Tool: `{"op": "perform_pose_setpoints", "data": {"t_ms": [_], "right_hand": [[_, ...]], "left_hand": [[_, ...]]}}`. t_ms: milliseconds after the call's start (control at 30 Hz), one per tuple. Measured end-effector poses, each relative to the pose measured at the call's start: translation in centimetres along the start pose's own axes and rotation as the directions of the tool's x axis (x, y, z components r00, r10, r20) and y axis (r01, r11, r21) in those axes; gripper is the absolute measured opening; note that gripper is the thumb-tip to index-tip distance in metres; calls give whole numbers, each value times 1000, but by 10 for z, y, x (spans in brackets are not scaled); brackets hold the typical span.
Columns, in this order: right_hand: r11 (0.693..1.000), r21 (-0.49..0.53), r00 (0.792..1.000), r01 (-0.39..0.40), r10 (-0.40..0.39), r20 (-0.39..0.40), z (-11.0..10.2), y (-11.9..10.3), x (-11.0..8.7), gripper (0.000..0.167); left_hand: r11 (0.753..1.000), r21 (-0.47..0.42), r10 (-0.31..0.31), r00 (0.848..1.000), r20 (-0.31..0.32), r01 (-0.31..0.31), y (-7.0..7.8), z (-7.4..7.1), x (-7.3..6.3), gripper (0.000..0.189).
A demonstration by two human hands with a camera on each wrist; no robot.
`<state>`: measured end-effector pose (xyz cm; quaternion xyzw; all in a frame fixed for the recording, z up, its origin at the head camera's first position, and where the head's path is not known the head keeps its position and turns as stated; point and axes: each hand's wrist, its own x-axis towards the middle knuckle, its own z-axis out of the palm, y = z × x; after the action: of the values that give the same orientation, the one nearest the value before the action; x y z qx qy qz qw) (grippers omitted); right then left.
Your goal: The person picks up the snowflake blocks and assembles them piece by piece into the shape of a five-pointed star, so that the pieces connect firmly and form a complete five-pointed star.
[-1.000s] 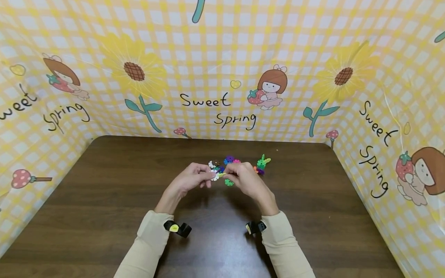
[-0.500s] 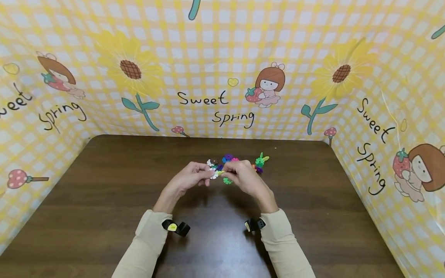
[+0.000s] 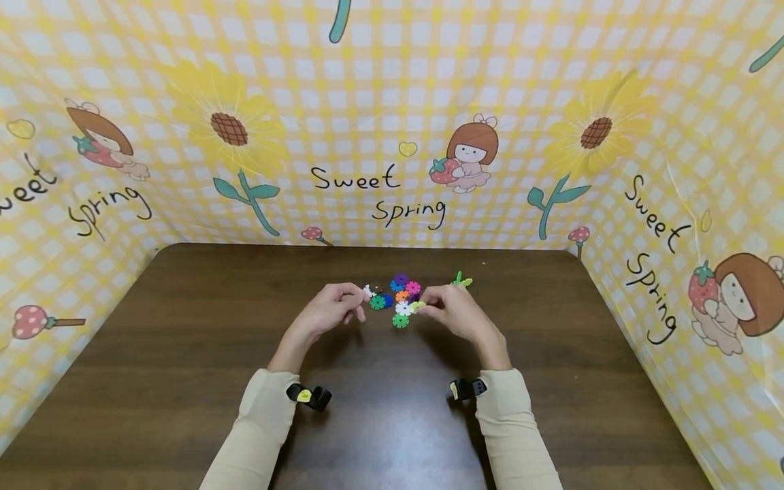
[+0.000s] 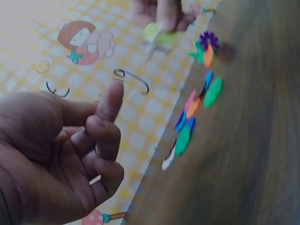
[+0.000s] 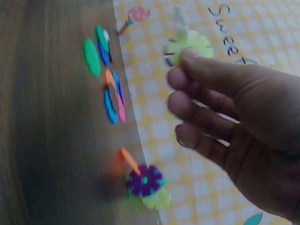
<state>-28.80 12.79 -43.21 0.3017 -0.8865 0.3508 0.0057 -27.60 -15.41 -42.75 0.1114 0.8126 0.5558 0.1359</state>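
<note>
My right hand point(image 3: 463, 314) pinches a yellow-green notched snowflake disc point(image 5: 199, 44) between thumb and fingers. A white disc point(image 3: 403, 309) is joined to it and stands out at an angle, blurred in the wrist views. My left hand point(image 3: 329, 312) holds nothing; its fingers are loosely bent, thumb near the index finger in the left wrist view. In the head view its fingertips overlap a white disc at the left end of the pile. Close by lie a teal-green disc point(image 3: 378, 303) and a blue disc point(image 3: 388, 301). A bright green disc point(image 3: 401, 320) lies nearest the person.
Purple point(image 3: 400, 280), pink point(image 3: 413, 288) and orange point(image 3: 401, 297) discs lie behind the hands on the brown wooden table point(image 3: 380, 422). Beyond the right hand stands a joined piece with purple point(image 5: 145, 180), green and orange discs. A checked cloth point(image 3: 367, 122) walls the table.
My left hand has let go of the white disc and moved slightly left. My right hand has drawn right, carrying the joined yellow-green and white discs.
</note>
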Motion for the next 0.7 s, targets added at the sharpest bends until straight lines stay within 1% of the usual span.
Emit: {"op": "perform_pose_setpoints", "data": {"t_ms": [67,133,233,333,467,600,700], "right_hand": [[999,10,998,-32,32,47,-3,7,-3,12],[998,15,995,-62,60,76,-5,12,-6,11],[994,15,990,-112,110,90,-9,20,-10,10],[985,14,981,-169,167,99,-12,27,-13,9],[975,5,968,-220,218,125,-16,35,-18,8],[965,3,957,-263,260,128,-22,41,-23,6],[958,3,952,-286,284,116,-28,45,-26,5]], "left_hand": [[1000,18,-17,1000,-23,17,-4,-1,3,25],[998,46,-30,999,-36,31,-8,0,7,23],[995,92,-38,998,-50,43,-15,1,14,21],[987,150,-43,996,-82,55,-20,4,20,20],[969,238,-40,992,-119,68,-27,7,30,23],[943,324,-48,994,-102,79,-30,10,39,30],[930,358,-50,995,-87,78,-28,13,43,34]]}}
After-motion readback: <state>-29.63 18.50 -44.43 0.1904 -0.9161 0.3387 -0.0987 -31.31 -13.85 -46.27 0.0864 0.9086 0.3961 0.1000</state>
